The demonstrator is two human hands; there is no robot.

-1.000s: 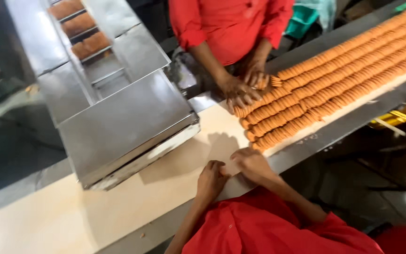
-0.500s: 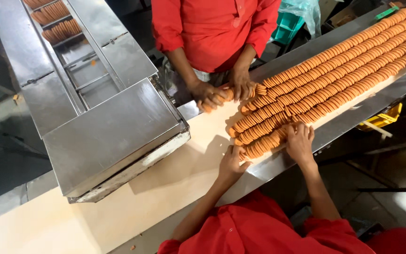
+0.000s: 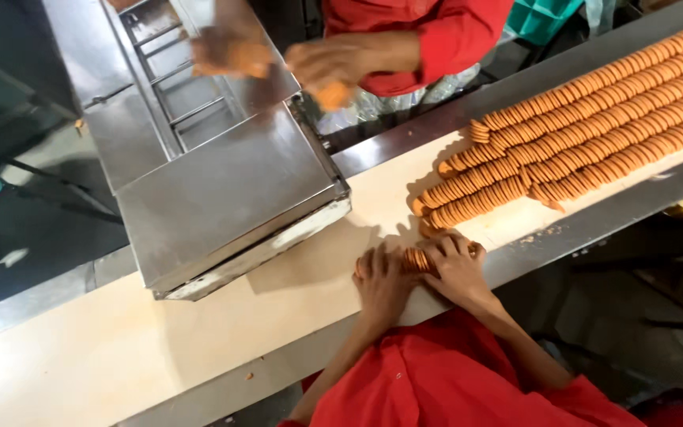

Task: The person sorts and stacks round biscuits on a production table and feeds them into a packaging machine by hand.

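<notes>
My left hand [image 3: 381, 278] and my right hand [image 3: 456, 265] press together around a short stack of round brown biscuits [image 3: 416, 259] at the near edge of the cream conveyor belt [image 3: 120, 348]. Just beyond my hands, several long rows of biscuits [image 3: 586, 134] lie on edge along the belt, running up to the right. Across the belt a person in a red shirt [image 3: 428, 39] holds biscuits [image 3: 330, 95] in blurred hands over the steel machine.
A steel machine housing [image 3: 223, 190] with a slotted chute [image 3: 175, 87] overhangs the belt on the left. Crumbs [image 3: 535, 236] lie near the belt's front edge. A grey metal rail [image 3: 594, 221] borders the near side.
My hands drew back from the ends of the rows to the near edge, closing on a small stack. The person opposite lifted both hands with biscuits toward the machine.
</notes>
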